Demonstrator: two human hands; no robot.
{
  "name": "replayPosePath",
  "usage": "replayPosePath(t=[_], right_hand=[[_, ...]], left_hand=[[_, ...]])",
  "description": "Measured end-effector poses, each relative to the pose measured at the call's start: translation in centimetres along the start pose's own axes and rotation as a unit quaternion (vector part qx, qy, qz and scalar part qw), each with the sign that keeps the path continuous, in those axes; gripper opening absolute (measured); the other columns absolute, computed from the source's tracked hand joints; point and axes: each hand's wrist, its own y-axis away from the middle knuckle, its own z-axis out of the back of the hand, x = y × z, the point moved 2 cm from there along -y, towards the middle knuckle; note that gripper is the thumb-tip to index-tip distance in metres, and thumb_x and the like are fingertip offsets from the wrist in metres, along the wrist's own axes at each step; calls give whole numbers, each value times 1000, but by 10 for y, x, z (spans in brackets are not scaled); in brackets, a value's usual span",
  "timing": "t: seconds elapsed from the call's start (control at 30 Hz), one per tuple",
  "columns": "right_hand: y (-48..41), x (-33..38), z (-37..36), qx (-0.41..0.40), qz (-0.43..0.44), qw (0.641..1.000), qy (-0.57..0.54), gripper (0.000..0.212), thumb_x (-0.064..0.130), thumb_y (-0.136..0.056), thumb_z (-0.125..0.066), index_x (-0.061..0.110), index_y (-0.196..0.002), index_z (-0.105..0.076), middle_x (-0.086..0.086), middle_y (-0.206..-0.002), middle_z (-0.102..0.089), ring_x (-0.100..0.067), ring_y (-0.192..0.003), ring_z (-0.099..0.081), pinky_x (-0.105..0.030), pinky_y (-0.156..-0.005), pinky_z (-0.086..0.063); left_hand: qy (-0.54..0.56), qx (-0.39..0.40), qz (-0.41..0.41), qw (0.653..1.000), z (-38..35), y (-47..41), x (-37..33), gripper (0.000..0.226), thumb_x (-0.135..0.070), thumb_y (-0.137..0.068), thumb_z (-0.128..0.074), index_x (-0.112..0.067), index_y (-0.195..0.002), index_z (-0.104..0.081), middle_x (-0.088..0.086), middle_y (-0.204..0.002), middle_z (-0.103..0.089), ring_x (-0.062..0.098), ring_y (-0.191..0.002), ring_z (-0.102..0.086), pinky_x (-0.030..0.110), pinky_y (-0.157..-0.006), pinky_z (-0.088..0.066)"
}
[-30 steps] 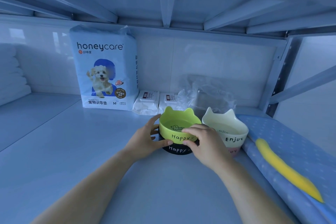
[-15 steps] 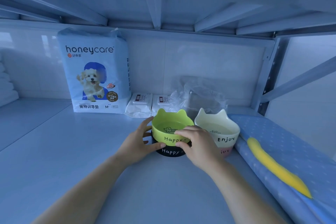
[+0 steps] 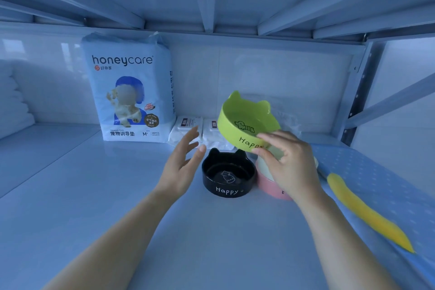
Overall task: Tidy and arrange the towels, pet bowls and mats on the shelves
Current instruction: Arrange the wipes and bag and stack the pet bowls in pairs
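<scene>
My right hand (image 3: 288, 162) grips the front rim of a green cat-eared pet bowl (image 3: 244, 120), lifted and tilted above the shelf (image 3: 94, 195). Below it a black cat-eared bowl (image 3: 228, 174) marked "Happy" stands on the shelf. To its right a cream bowl (image 3: 276, 156) sits stacked in a pink bowl (image 3: 270, 187), both partly hidden by my right hand. My left hand (image 3: 182, 162) hovers open just left of the black bowl, touching nothing. A blue dotted mat (image 3: 376, 176) with a yellow strip (image 3: 362, 209) lies at the right.
A honeycare training-pad pack (image 3: 129, 89) stands against the back wall. Two white wipe packs (image 3: 186, 129) lie beside it, with crumpled clear plastic (image 3: 289, 120) behind the bowls. Folded white towels (image 3: 11, 103) are stacked at far left. The upper shelf's underside hangs low overhead.
The green bowl has been lifted off the black bowl and tilted, held by my right hand alone. My left hand let go and opened.
</scene>
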Motion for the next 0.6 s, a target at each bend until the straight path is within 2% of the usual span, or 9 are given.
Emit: replayPosePath(t=[0.07, 0.13, 0.23, 0.37, 0.5, 0.6], right_hand=[[3, -7, 2, 13, -6, 1000, 12, 26, 21, -73, -71, 10, -96, -74, -2, -90, -71, -8, -85, -57, -15, -75, -43], [5, -11, 2, 24, -11, 1000, 14, 27, 23, -73, -71, 10, -96, -74, -3, -90, -71, -8, -86, -56, -14, -74, -42], [6, -9, 1, 23, 7, 999, 24, 26, 21, -71, -72, 9, -94, -74, -3, -87, -72, -9, -86, -55, -9, -76, -39], [7, -3, -1, 26, 20, 999, 25, 24, 21, -71, -72, 10, -93, -74, 0, -85, -71, -11, -84, -55, -15, -74, -41], [6, -3, 3, 34, 13, 999, 28, 25, 21, -71, -72, 10, -93, -74, -1, -86, -72, -10, -86, -55, -13, -74, -40], [0, -8, 17, 26, -12, 999, 33, 27, 23, -72, -72, 10, -95, -74, -3, -90, -72, -13, -85, -60, -16, -76, -42]], left_hand=[[-25, 17, 7, 1000, -4, 2, 2, 53, -45, -88, -47, -34, -139, -36, -18, -136, -45, -12, -117, -43, -4, -79, -36], [-39, 26, 14, 999, -5, 3, 3, 50, -41, -90, -46, -34, -139, -37, -18, -134, -46, -9, -117, -44, -8, -74, -33], [-48, 28, 21, 998, -5, 3, 4, 48, -39, -92, -46, -33, -138, -37, -17, -132, -47, -8, -115, -45, -8, -74, -33], [-62, 22, 16, 998, -4, 2, 5, 46, -39, -92, -44, -32, -137, -38, -17, -130, -49, -23, -107, -41, -9, -74, -30], [-76, 26, 2, 997, -5, 1, 5, 44, -35, -93, -46, -28, -136, -40, -15, -129, -49, -6, -117, -45, -7, -75, -34], [-85, 46, -8, 995, -10, 2, -1, 39, -33, -92, -50, -30, -131, -44, -19, -125, -51, -5, -120, -45, 3, -84, -42]])
